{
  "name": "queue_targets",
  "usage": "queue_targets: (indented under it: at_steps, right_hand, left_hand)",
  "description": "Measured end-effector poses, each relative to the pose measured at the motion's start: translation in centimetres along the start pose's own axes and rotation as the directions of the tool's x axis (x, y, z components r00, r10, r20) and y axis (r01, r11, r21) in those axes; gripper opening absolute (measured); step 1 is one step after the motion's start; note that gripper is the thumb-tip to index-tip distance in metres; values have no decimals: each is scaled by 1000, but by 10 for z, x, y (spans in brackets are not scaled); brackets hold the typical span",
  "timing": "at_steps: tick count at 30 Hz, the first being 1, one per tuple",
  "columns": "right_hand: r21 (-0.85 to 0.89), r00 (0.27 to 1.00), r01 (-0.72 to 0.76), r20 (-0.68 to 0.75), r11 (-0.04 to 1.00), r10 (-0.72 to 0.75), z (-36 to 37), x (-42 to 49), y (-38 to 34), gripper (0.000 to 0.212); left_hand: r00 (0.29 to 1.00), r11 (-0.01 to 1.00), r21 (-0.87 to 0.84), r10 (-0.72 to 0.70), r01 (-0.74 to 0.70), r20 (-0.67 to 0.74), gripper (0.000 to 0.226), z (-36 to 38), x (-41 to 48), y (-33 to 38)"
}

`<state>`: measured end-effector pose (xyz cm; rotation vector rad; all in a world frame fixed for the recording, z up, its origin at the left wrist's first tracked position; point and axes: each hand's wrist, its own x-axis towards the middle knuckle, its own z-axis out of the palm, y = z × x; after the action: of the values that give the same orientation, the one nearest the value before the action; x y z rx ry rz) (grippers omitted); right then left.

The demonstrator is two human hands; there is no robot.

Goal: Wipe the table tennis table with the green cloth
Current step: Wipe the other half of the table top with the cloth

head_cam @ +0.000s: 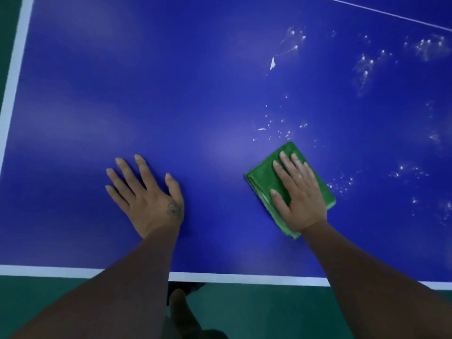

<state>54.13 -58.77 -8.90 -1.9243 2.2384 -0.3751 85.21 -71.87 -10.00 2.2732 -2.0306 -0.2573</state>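
Blue table [171,81], edged in white, held one folded green cloth [264,182] near its front edge. Two hands lay flat: the right hand [297,192] pressed the cloth with straight fingers; the left hand [146,194] rested on bare table, fingers spread. White specks [278,128] dotted the surface beyond the cloth.

Glossy table [146,94] (cloth [261,182] fuzzy microfibre)

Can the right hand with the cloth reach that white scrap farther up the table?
Probably yes: only blue table with tiny specks lies between the right hand and the white scrap, though it is a stretch.
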Motion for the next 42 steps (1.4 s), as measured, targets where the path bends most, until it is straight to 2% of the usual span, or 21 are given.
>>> queue_targets:
  at_steps: [17,20,25,30,35,42]
  right_hand:
    - [-90,999,-46,-17,995,45,-11,42,24,64]
    - [-124,991,-129,-30,984,127,-8,29,6,65]
    - [-121,955,-292,-98,949,281,17,-5,-65,67]
    - [-118,972,-232,-72,966,224,35,8,-109,68]
    - [-63,995,-96,-27,993,95,29,67,-82,68]
    - [-77,978,-207,-45,975,204,18,151,-55,69]
  left_hand:
    - [997,999,-25,32,-34,-73,76,3,-1,-2]
    - [996,999,-32,41,-44,-79,75,2,-2,0]
    - [994,998,-33,42,-45,-103,74,5,-2,-1]
    - [994,998,-44,40,-45,-104,74,6,-2,-3]
    - [995,998,-43,43,-47,-85,75,8,-1,-3]
    - [991,994,6,110,-110,-79,66,11,-1,-4]
